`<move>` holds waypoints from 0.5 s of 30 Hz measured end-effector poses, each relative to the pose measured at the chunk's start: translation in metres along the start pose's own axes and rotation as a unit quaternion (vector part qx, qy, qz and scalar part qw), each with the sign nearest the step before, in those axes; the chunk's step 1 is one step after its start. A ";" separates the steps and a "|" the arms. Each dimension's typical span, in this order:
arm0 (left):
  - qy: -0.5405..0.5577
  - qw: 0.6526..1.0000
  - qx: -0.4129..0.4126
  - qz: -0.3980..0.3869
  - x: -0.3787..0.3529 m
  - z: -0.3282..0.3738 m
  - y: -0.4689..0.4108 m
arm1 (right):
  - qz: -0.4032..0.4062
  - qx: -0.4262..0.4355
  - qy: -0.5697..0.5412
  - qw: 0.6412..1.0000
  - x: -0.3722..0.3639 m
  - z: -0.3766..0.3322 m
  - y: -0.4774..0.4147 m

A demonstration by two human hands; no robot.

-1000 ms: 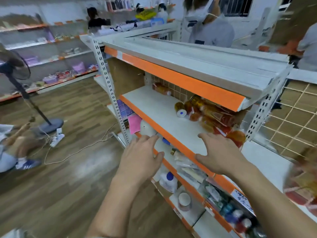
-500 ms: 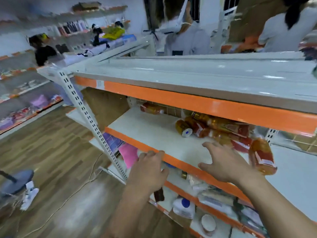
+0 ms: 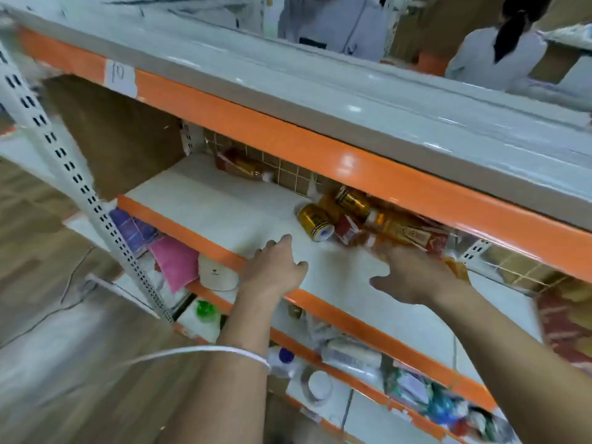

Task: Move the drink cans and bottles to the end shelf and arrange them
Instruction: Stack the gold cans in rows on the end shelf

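A heap of drinks lies on its side on the white middle shelf (image 3: pixel 224 203): a gold can (image 3: pixel 315 222) in front, another gold can (image 3: pixel 352 200) behind it, and amber bottles with red labels (image 3: pixel 403 232) to the right. One more bottle (image 3: pixel 243 166) lies alone by the back grid. My left hand (image 3: pixel 274 270) hovers open over the shelf's orange front edge, just left of the front can. My right hand (image 3: pixel 413 274) reaches with spread fingers to the bottles; its fingertips are at them, and blur hides any contact.
The top shelf (image 3: pixel 352 100) overhangs the drinks closely. A perforated white upright (image 3: pixel 73 177) stands at the left. Lower shelves hold a pink cloth (image 3: pixel 174 261), a white plush item (image 3: pixel 217 275) and packets. Two people (image 3: pixel 493 56) stand behind the unit.
Both hands have moved forward over the middle shelf toward the cans and bottles. The view has closed in on the shelf and shifted right.
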State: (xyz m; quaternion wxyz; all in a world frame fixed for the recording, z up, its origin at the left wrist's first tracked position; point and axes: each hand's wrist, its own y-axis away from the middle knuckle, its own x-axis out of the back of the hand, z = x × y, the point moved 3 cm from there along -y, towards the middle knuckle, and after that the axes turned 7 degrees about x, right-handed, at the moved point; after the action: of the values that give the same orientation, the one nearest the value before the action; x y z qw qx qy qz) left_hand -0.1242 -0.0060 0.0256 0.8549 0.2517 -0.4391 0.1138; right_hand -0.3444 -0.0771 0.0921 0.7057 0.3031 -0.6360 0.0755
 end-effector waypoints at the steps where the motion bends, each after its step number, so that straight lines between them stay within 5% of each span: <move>1: 0.026 1.000 0.008 0.001 -0.007 -0.002 -0.011 | -0.008 -0.001 0.011 1.000 0.002 -0.002 -0.015; 11: 0.265 0.964 0.006 0.026 -0.077 0.015 -0.131 | 0.086 -0.019 0.074 0.993 -0.011 -0.005 -0.173; 15: 0.202 0.976 0.017 0.075 -0.083 0.017 -0.173 | 0.145 -0.014 0.191 0.971 -0.007 -0.004 -0.227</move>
State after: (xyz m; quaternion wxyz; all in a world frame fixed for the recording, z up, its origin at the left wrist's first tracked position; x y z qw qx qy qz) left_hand -0.1132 -0.1596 -0.0903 0.9107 0.2040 -0.2731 0.2334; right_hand -0.2308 -0.2556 0.0108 0.7996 0.1776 -0.5279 0.2245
